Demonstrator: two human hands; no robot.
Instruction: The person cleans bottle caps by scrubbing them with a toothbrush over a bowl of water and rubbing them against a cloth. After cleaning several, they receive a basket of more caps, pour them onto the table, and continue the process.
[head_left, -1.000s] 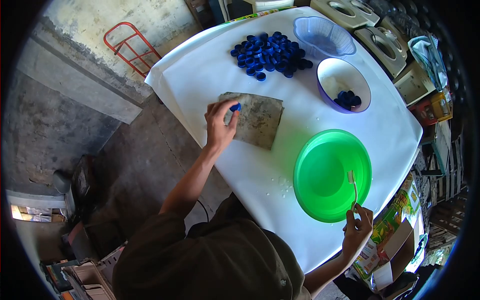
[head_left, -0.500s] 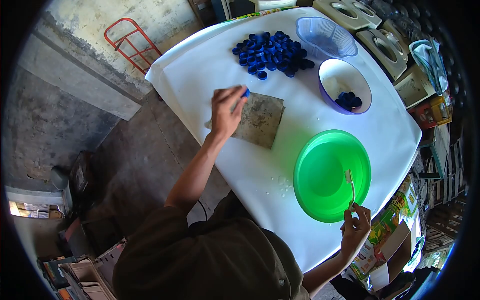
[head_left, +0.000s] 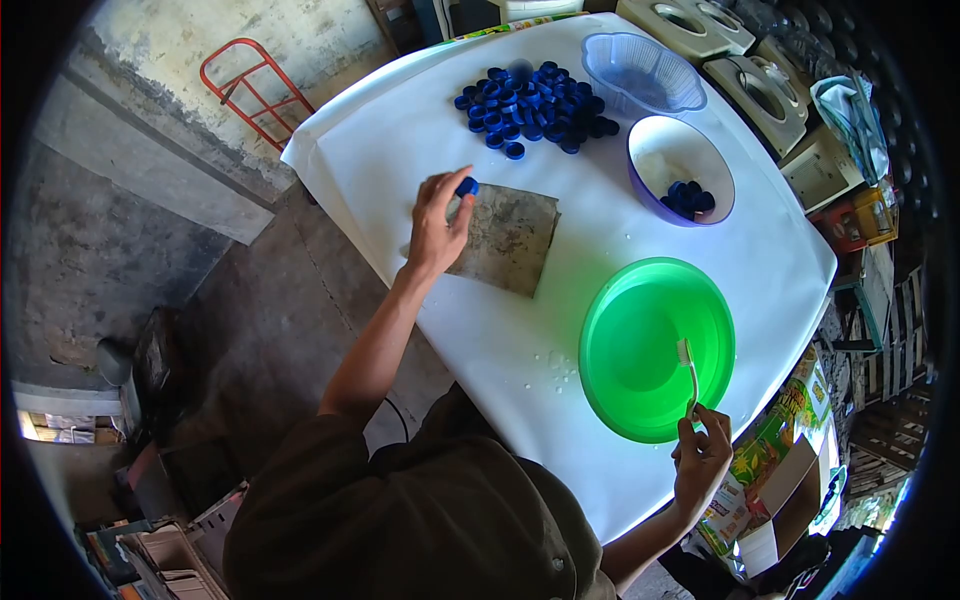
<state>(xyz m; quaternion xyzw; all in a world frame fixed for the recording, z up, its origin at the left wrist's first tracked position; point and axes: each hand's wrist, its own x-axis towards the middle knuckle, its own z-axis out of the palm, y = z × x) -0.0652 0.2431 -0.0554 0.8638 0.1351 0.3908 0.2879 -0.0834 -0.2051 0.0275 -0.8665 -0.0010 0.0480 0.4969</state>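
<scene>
The left hand pinches one blue bottle cap, ahead and left of the green basin. The right hand grips one toothbrush, its long axis pointing forward over the basin. Uncountable piled caps lie farther ahead-left, nearer the left hand; one bowl, beyond the basin, holds several.
</scene>
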